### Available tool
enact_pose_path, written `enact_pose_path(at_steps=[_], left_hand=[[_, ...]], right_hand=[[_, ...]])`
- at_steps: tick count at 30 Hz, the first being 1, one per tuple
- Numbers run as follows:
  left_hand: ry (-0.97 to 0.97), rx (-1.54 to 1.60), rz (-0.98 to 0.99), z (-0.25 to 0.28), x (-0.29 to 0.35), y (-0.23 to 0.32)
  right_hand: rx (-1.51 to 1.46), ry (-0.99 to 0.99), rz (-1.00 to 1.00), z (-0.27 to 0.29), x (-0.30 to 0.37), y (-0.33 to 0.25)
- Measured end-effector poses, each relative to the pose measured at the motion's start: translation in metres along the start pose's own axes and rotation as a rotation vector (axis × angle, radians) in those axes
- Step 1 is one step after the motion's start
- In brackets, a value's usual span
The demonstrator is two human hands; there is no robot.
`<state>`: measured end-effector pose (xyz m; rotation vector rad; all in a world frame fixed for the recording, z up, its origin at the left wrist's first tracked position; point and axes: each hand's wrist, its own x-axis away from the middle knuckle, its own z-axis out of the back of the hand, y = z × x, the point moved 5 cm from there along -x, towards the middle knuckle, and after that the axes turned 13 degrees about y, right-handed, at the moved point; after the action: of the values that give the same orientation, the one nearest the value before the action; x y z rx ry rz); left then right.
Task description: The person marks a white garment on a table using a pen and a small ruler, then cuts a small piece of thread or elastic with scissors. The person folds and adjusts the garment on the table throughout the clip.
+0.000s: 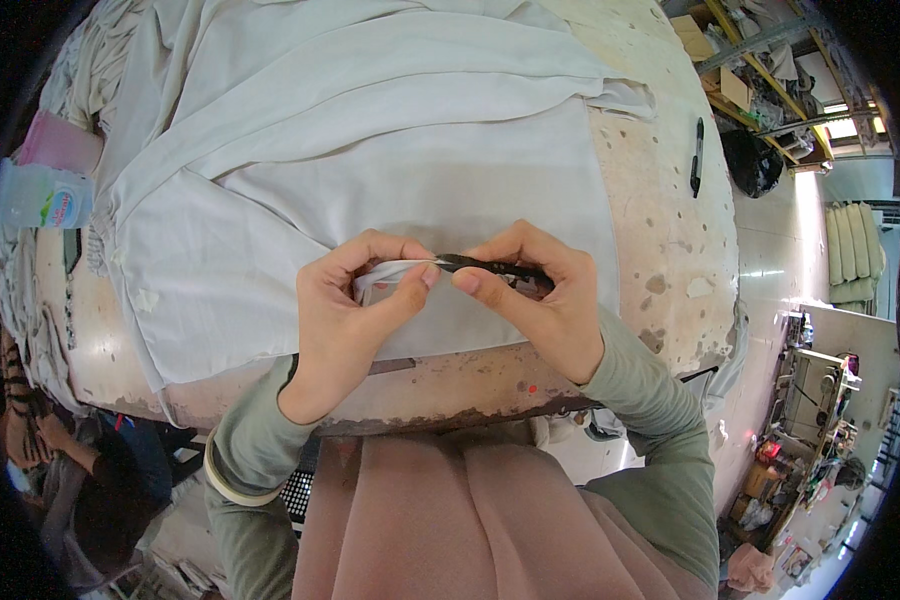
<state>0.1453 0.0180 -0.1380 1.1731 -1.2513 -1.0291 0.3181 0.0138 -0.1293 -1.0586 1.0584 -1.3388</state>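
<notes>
A pale grey garment lies spread on the table, with long folds across it and a gathered edge at its left. My left hand pinches a small fold of this cloth between thumb and fingers, lifted off the table. In my right hand is a small black tool with a pointed tip, perhaps thread snips; the fingers hide most of it. Its tip meets the cloth right at my left fingertips. Both hands are close together above the garment's near edge.
The worn table curves round, its near edge close to my body. A black pen-like object lies at the right. At the left stand a clear plastic container and a pink one, near heaped cloth. Another person is at the lower left.
</notes>
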Motion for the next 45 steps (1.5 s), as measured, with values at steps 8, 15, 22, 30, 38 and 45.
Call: enact_pose_path(at_steps=[8, 15, 22, 30, 38, 45], left_hand=[[-0.001, -0.001, -0.008, 0.0, 0.0, 0.001], [0.003, 0.022, 0.017, -0.001, 0.0, 0.001], [0.0, 0.018, 0.011, 0.0, 0.001, 0.001], [-0.021, 0.142, 0.221, -0.003, -0.001, -0.008], [-0.091, 0.111, 0.12, -0.003, -0.004, -0.013], [0.091, -0.489, -1.111, -0.005, 0.027, 0.037]], right_hand=[[0.025, -0.008, -0.028, 0.001, 0.001, -0.001], [-0.005, 0.067, -0.057, 0.003, -0.001, 0.001], [-0.029, -0.007, -0.037, 0.001, 0.0, 0.002], [-0.256, 0.022, -0.272, 0.009, -0.015, 0.012], [-0.234, -0.123, -0.159, -0.008, -0.007, 0.014], [-0.28, 0.049, 0.159, 0.01, -0.019, 0.004]])
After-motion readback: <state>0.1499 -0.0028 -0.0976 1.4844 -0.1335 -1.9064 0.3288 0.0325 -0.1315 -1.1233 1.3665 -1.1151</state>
